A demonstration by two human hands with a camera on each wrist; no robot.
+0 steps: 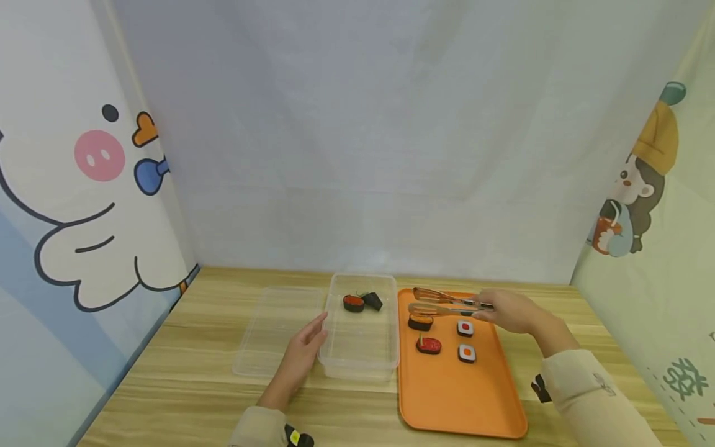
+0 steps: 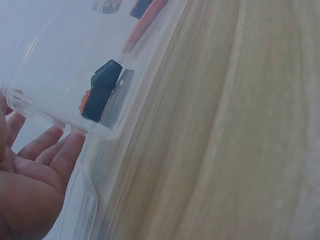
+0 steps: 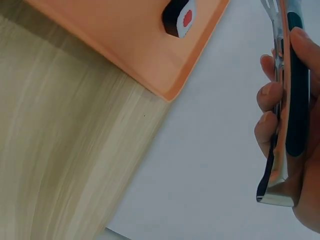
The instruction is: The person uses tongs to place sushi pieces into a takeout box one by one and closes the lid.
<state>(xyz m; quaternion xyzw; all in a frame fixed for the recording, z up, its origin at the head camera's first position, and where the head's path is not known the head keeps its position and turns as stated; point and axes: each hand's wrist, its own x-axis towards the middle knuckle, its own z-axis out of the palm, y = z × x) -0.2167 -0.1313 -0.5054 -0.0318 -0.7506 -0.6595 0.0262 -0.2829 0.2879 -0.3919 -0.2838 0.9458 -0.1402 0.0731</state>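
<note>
My right hand grips metal tongs over the far end of the orange tray; the right wrist view shows my fingers curled round the tongs' handle. The tong tips hover just above a dark sushi piece. On the tray also lie a red-topped piece and two white rolls. My left hand rests with straight fingers against the left wall of the clear plastic box, which holds two dark sushi pieces. One such piece shows through the box wall.
A clear lid lies flat on the wooden table, left of the box. Cartoon-printed cloth walls close in the left, back and right sides. A small black object sits by my right sleeve.
</note>
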